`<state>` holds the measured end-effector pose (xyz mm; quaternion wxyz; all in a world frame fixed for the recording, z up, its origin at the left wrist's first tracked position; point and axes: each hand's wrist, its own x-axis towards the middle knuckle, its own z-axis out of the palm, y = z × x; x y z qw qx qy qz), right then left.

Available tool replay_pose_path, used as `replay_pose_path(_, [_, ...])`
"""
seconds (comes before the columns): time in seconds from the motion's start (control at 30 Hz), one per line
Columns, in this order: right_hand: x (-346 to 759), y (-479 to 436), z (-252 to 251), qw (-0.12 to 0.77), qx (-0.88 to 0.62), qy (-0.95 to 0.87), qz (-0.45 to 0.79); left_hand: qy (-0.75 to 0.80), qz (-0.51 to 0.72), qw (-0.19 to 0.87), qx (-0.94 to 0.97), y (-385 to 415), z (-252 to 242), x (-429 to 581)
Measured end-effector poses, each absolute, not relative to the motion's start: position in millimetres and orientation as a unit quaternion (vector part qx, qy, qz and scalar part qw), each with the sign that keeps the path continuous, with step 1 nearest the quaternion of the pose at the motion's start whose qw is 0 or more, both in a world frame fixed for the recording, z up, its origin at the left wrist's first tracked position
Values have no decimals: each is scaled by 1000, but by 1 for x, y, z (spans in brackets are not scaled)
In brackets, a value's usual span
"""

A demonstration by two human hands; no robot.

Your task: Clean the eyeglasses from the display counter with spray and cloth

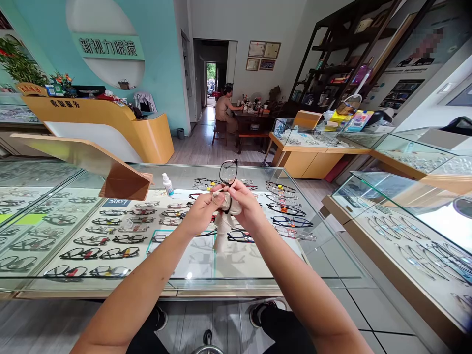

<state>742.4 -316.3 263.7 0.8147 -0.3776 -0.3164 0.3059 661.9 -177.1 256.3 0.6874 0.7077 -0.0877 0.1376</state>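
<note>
Above the glass-topped counter, as the head view shows, a person's two bare hands meet close together around a pair of dark-framed eyeglasses and a pale cloth. The eyeglasses are raised clear of the counter, one lens standing upright beyond the fingertips; the rest of the frame is partly hidden by fingers and fabric. The left hand has its thumb and fingers pinched together on the cloth; whether they also press on a lens through it cannot be told. The right hand is closed on the frame near the visible lens, with part of the cloth bunched against its fingers. A loose end of the cloth hangs below the hands.

Just beyond the left hand, a white spray bottle stands upright on the counter. Farther left is a tilted wooden board, near a "Leave" sign. Rows of spectacle frames lie beneath the glass on both sides of the forearms. Another display case stands to the right, apart from the counter. Well beyond, a second person sits on a stool at a dark table, and a yellow-wood desk stands at the left.
</note>
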Motion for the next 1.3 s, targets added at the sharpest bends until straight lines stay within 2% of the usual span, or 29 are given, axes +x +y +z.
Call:
replay_pose_path(0.17, [754, -317, 259, 818, -381, -307, 303, -129, 71, 659, 737, -170, 260, 663])
replay_pose_path(0.53, [757, -316, 258, 825, -388, -288, 294, -73, 102, 726, 676, -178, 253, 667])
replay_pose_path(1.0, [753, -318, 264, 836, -370, -302, 269, -16, 267, 713, 647, -185, 266, 663])
replay_pose_path(1.3, [754, -321, 268, 843, -385, -278, 253, -31, 291, 688, 664, -185, 258, 665])
